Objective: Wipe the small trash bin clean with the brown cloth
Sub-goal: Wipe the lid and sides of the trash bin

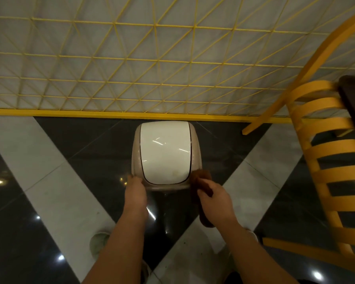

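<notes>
Small beige plastic trash bin (166,154) with white lid, floor centre, against far yellow wire fence (131,58). My left hand (136,188) grips its near-left rim, fingertips hidden. My right hand (215,201) holds brown cloth (203,181) pressed on near-right corner; the cloth hides its fingers.

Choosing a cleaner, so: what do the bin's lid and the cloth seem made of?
The lid of the small trash bin looks like glossy white plastic, since it mirrors light streaks. The brown cloth in the right hand looks like soft, fuzzy fabric, matte; the exact fibre is unclear.
</notes>
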